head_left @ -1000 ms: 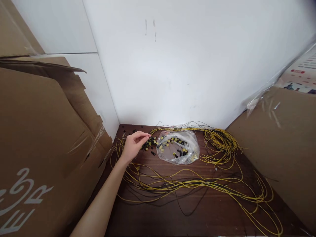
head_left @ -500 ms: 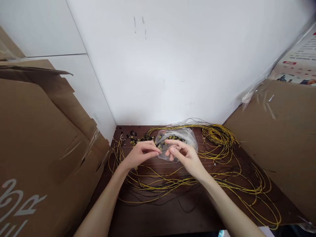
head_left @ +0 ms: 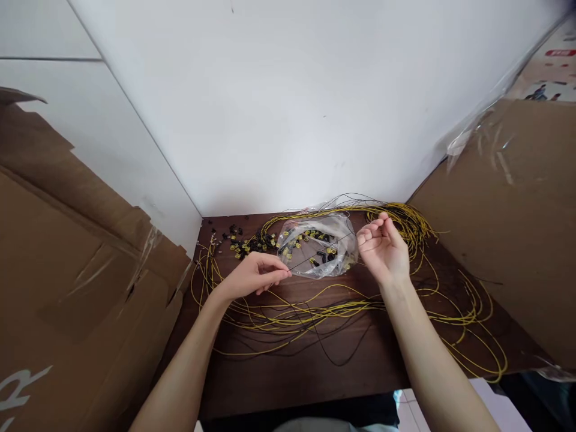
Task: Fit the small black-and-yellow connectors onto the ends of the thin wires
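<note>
My left hand pinches a thin black wire between thumb and forefinger. The wire slants up to the right, over a clear plastic bag, towards my right hand. That hand is turned palm up, its fingers curled and the thumb pressed to the forefinger; the wire runs behind its fingers, where its end is hidden. Small black and yellow plastic parts lie in the bag, and more of these parts are scattered to its left.
Long yellow and black wires stretch across the dark wooden table, with a thick coil at the back right. Cardboard boxes stand at left and right. A white wall rises behind.
My right hand has moved away to the right and turned palm up, so a longer stretch of black wire shows between my hands. My left hand keeps its pinch. The view has tilted down.
</note>
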Available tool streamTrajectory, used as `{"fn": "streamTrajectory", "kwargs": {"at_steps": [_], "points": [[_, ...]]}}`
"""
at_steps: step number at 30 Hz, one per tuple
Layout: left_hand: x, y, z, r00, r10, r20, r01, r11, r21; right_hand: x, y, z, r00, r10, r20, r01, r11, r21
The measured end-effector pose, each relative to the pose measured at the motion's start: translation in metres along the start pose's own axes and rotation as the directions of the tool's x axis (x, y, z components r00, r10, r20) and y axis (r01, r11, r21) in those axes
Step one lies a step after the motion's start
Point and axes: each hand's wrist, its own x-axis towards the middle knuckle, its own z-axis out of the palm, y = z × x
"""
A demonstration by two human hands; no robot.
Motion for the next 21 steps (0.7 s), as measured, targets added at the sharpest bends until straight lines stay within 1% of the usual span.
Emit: {"fn": "streamTrajectory", "kwargs": {"at_steps": [1, 3, 6, 8, 9, 11, 13, 14, 16, 18, 20, 21], "points": [[0.0, 0.0, 0.002, 0.999, -0.017, 0.027, 0.017, 1.0, -0.023, 0.0, -0.001, -0.001, 1.0, -0.005, -0.002, 0.005, 1.0, 0.0], [0.001, 0.001, 0.005, 0.999, -0.022, 0.031, 0.025, 0.995, -0.092, -0.003, 0.002, 0.0, 1.0, 0.015, 0.013, -0.015, 1.0, -0.009], [0.003, -0.001, 0.007, 0.999, 0.008, -0.039, -0.016, 0.977, -0.214, -0.012, 0.014, 0.011, 0.99, 0.115, 0.086, -0.114, 0.993, -0.023], [0.004, -0.003, 0.007, 0.994, 0.025, -0.104, -0.054, 0.959, -0.279, -0.022, 0.024, 0.021, 0.968, 0.198, 0.156, -0.188, 0.979, -0.079], [0.005, -0.003, 0.006, 0.99, 0.031, -0.14, -0.073, 0.949, -0.307, -0.027, 0.029, 0.025, 0.951, 0.239, 0.196, -0.213, 0.966, -0.146], [0.007, -0.006, 0.006, 0.977, 0.041, -0.208, -0.115, 0.927, -0.357, -0.037, 0.039, 0.033, 0.908, 0.307, 0.284, -0.214, 0.924, -0.316], [0.009, -0.008, 0.006, 0.965, 0.046, -0.257, -0.148, 0.906, -0.396, -0.047, 0.048, 0.039, 0.848, 0.38, 0.369, -0.19, 0.868, -0.459], [0.011, -0.009, 0.007, 0.961, 0.048, -0.273, -0.161, 0.897, -0.411, -0.051, 0.051, 0.041, 0.818, 0.417, 0.397, -0.186, 0.844, -0.502], [0.013, -0.01, 0.01, 0.957, 0.057, -0.285, -0.18, 0.887, -0.426, -0.057, 0.056, 0.045, 0.764, 0.483, 0.427, -0.197, 0.806, -0.559], [0.014, -0.011, 0.013, 0.956, 0.073, -0.284, -0.193, 0.885, -0.423, -0.061, 0.059, 0.046, 0.723, 0.527, 0.446, -0.21, 0.783, -0.585], [0.016, -0.012, 0.017, 0.952, 0.081, -0.295, -0.204, 0.887, -0.414, -0.062, 0.061, 0.046, 0.698, 0.547, 0.462, -0.215, 0.776, -0.593], [0.016, -0.012, 0.019, 0.948, 0.083, -0.308, -0.211, 0.887, -0.411, -0.062, 0.062, 0.046, 0.693, 0.548, 0.469, -0.215, 0.778, -0.591]]}}
